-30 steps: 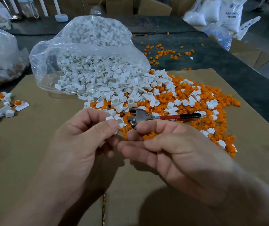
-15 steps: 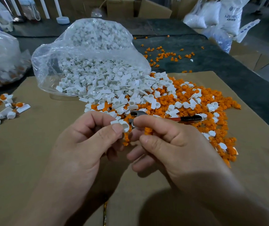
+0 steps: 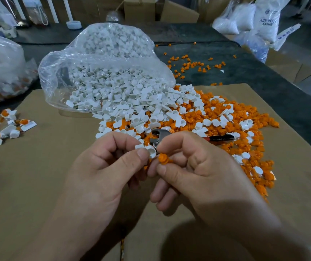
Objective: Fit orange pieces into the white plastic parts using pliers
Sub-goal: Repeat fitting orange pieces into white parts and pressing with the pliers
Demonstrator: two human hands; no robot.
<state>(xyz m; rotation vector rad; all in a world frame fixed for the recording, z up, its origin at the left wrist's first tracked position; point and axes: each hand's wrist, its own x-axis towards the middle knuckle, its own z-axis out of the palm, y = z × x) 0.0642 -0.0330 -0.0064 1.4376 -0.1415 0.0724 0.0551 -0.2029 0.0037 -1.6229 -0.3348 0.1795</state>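
My left hand (image 3: 102,170) pinches a small white plastic part (image 3: 150,150) between thumb and fingers, its round cup facing right. My right hand (image 3: 194,170) pinches an orange piece (image 3: 163,158) between thumb and forefinger, right beside the cup's mouth and touching or nearly touching it. Pliers (image 3: 188,136) with a metal head and red-and-black handles lie on the pile just behind my hands, their head partly hidden by my right forefinger. Neither hand touches them.
A mixed heap of orange pieces (image 3: 231,132) and white parts (image 3: 132,110) spills from a clear plastic bag (image 3: 102,63) onto brown cardboard (image 3: 38,176). Fitted white-and-orange parts (image 3: 6,125) lie at the left. Another bag (image 3: 0,68) sits far left; sacks and boxes stand behind.
My hands have risen and closed together. The orange piece, hidden in my right fingers before, now shows at the white part's cup. The pliers have not moved.
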